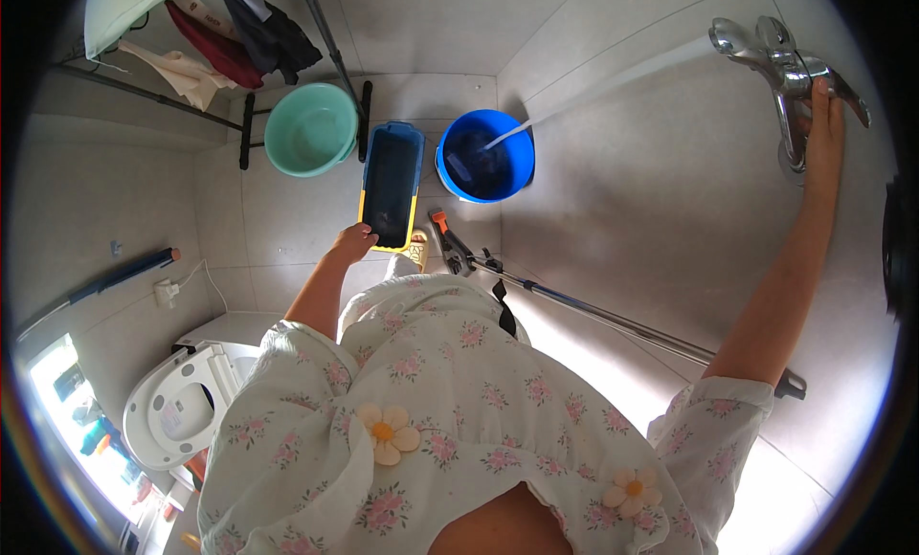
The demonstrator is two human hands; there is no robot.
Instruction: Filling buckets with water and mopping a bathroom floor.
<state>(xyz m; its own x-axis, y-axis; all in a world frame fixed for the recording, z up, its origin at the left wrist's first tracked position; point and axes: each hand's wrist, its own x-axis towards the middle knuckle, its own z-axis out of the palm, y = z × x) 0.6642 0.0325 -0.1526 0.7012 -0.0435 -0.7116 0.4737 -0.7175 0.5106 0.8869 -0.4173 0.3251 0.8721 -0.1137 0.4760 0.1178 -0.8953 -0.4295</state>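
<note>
My left hand [356, 241] is closed on the near rim of a long rectangular mop bucket [419, 177], dark blue inside with yellow lower sides. At the upper right, my right hand [823, 120] reaches up to a chrome wall faucet [791, 77], its fingers against the body by the lever. From the spout a stream of water [613, 86] arcs left into a round blue bucket [524, 158] on the floor. Dark water and something darker, hard to make out, show inside that bucket. The mop bucket stands just left of it.
A mint-green basin [278, 139] sits at the back left by a drying rack [330, 33] hung with clothes. A flat mop [593, 313] slants across the floor on my right. A toilet [144, 416] is at the lower left. My yellow slipper [418, 249] shows below the mop bucket.
</note>
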